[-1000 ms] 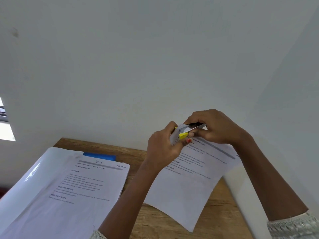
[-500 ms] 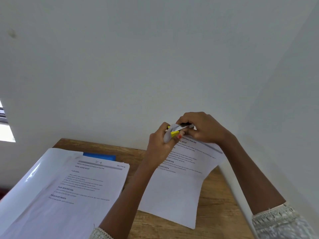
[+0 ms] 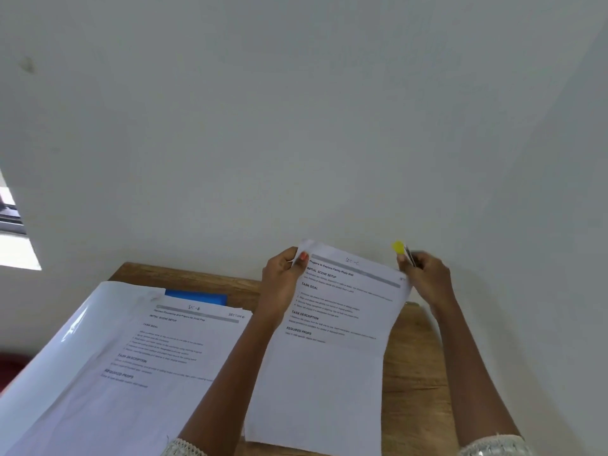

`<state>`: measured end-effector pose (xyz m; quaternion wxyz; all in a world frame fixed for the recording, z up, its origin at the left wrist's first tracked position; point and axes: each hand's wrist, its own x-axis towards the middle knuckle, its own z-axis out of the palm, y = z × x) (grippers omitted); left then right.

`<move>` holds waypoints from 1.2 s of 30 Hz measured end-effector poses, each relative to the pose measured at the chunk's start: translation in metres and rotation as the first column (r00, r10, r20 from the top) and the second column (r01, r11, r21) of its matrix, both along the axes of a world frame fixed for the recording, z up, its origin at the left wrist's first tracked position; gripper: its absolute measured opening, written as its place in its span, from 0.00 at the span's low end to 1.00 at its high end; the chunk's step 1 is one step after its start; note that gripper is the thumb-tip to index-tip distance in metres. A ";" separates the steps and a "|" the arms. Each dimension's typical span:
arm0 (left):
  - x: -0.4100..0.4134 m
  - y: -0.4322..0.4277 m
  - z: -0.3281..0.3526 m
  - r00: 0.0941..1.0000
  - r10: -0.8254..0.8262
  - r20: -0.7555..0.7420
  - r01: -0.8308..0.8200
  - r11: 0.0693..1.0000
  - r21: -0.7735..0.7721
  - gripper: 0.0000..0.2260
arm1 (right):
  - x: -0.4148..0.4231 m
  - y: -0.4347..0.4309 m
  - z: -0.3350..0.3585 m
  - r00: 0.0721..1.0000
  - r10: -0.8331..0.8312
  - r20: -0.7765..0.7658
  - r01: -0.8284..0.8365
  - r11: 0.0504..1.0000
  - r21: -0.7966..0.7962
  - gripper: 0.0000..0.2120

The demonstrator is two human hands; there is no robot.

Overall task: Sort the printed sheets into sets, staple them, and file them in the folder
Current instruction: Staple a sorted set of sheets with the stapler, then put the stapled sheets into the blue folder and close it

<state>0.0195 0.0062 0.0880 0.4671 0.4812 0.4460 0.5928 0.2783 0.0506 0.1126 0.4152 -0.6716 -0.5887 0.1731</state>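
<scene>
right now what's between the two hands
In the head view, the top edge of the held printed sheets spans from the left hand to the right hand, which also grips the yellow stapler.

The held sheet (image 3: 329, 373) reads "SEC-C" and "TASK GOAL"; the stacked sheet (image 3: 158, 357) reads "SEC-A".

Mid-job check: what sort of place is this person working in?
Probably a desk in an office or home corner: a wooden table set against bare white walls, a pile of printed sheets lying on it, and a stapler in the right hand beside the held sheets.
</scene>
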 end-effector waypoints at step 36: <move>-0.026 -0.007 -0.011 0.995 -0.093 0.022 0.088 0.981 0.173 0.18 | -0.044 -0.062 -0.071 0.701 0.371 -0.610 -0.379 0.917 0.122 0.26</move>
